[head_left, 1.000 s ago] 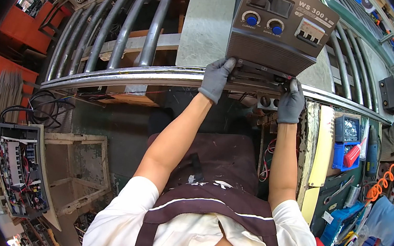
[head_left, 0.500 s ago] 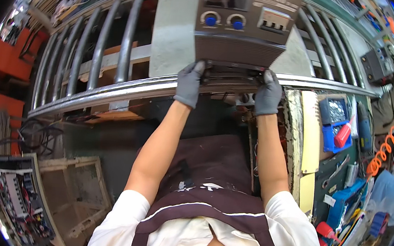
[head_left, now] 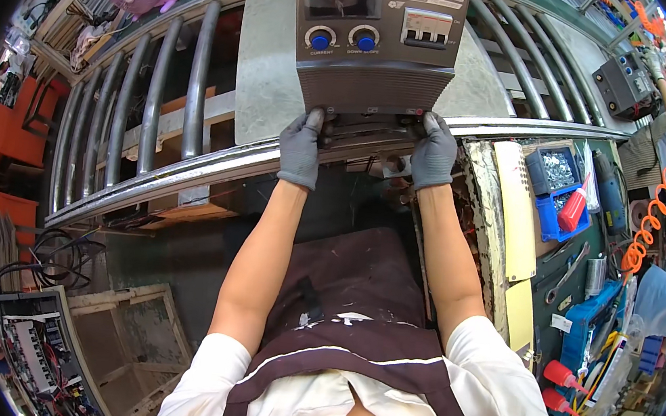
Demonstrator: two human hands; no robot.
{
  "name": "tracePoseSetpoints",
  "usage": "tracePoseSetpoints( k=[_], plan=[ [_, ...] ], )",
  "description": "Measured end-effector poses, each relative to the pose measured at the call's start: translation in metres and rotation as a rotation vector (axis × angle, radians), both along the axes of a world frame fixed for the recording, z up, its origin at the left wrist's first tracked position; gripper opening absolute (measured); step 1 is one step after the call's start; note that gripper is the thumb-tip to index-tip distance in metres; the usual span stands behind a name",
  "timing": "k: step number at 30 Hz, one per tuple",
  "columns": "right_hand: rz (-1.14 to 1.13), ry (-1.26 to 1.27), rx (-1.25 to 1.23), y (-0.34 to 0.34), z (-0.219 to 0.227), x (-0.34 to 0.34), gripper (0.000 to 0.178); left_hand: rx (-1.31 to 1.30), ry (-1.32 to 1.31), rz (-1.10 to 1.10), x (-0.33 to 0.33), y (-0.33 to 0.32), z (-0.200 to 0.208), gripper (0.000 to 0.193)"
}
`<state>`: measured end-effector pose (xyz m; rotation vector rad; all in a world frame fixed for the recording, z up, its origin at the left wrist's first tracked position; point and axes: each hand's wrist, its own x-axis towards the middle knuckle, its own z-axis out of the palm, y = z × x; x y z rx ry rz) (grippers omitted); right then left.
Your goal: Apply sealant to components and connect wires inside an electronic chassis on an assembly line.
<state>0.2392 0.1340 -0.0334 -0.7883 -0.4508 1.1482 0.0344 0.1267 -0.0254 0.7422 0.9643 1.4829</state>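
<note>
A dark grey-brown inverter welding machine (head_left: 372,78) rests at the top middle, over a pale board on the roller conveyor. Its front panel, facing me, has a dark display, two blue knobs and a breaker switch. My left hand (head_left: 301,148), in a grey glove, is closed on the left end of its lower front edge, thumb on top. The right hand (head_left: 437,155), gloved alike, grips the right end of that edge in the same way. The fingertips of both hands are hidden beneath the machine. Both arms reach straight forward.
Steel rollers (head_left: 199,80) run on both sides of the pale board (head_left: 267,63). At right, a bench carries blue bins of screws (head_left: 556,170), a red-capped bottle (head_left: 572,207) and a wrench (head_left: 568,271). An orange coiled hose (head_left: 644,233) hangs beyond. An opened electronics unit (head_left: 33,355) sits lower left.
My view has shifted a little and the surroundings look sharper. The welding machine sits slightly farther left against the pale board, with both hands still on its lower edge.
</note>
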Motion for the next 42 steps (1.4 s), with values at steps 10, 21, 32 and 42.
tracePoseSetpoints(
  k=[10,21,32,42],
  plan=[
    [-0.028,0.019,0.038,0.001,-0.009,-0.002,0.01,0.0,0.059,0.016,0.0,0.001,-0.004,0.023],
    [-0.029,-0.025,0.021,0.005,-0.008,-0.002,0.014,-0.012,0.038,0.028,-0.001,-0.002,-0.001,0.022],
    [-0.036,-0.129,-0.069,0.002,-0.005,0.002,0.015,-0.067,-0.017,-0.084,-0.005,0.001,-0.001,0.023],
    [-0.122,-0.304,-0.081,0.001,0.001,0.0,0.015,-0.039,0.001,-0.033,-0.001,-0.001,0.003,0.024]
  ],
)
